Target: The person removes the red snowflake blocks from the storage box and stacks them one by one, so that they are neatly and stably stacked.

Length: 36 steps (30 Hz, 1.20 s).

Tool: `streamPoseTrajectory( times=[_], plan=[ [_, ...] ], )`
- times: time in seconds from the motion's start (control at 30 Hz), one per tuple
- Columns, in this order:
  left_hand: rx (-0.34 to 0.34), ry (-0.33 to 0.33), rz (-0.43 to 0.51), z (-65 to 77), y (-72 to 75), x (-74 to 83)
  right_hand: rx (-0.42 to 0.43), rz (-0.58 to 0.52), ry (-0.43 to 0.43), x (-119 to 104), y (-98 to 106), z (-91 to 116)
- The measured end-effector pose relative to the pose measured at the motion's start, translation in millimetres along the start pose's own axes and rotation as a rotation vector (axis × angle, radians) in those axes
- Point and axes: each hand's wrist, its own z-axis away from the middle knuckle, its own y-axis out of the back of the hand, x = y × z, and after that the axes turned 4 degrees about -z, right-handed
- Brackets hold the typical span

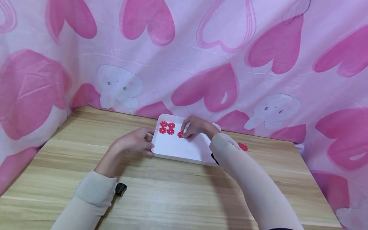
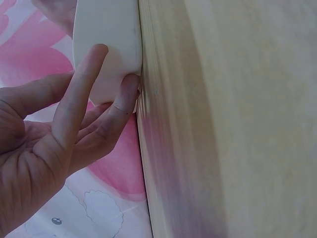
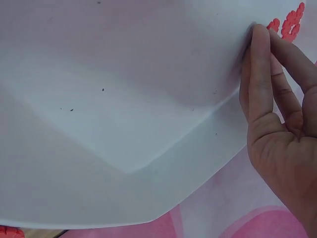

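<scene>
A shallow white tray (image 1: 184,148) stands on the wooden table. Several red flower-shaped discs (image 1: 170,131) with notched edges lie grouped in its back left corner. My left hand (image 1: 138,140) holds the tray's left side; in the left wrist view, the fingers (image 2: 116,111) bear on its outer wall around a corner. Over the tray, my right hand (image 1: 195,127) pinches one more red flower-shaped disc (image 1: 180,134) between thumb and fingertips, to the right of the group. The right wrist view shows the right hand (image 3: 282,109) from the palm side, its fingertips hiding most of what they pinch.
More red discs (image 1: 242,147) lie on the table (image 1: 166,191) right of the tray, partly hidden by the right sleeve. A pink and white cloth (image 1: 161,73) with hearts hangs along the table's back edge. Black pieces (image 1: 120,189) show at both wrists.
</scene>
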Motion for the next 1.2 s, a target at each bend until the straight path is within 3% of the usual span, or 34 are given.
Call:
streamPoseTrajectory(
  times=[0.3, 0.67, 1.2],
  plan=[
    [-0.004, -0.001, 0.013, 0.0, 0.7, 1.5, -0.001, 0.01, -0.003, 0.2, 1.6, 3.8],
    [-0.007, -0.002, 0.012, 2.6, -1.2, -0.1, -0.027, -0.103, -0.033, 6.4, 10.2, 12.0],
    [0.001, -0.025, 0.006, 2.6, -0.9, -0.5, -0.028, -0.199, 0.074, 25.4, 43.8, 39.8]
  ],
)
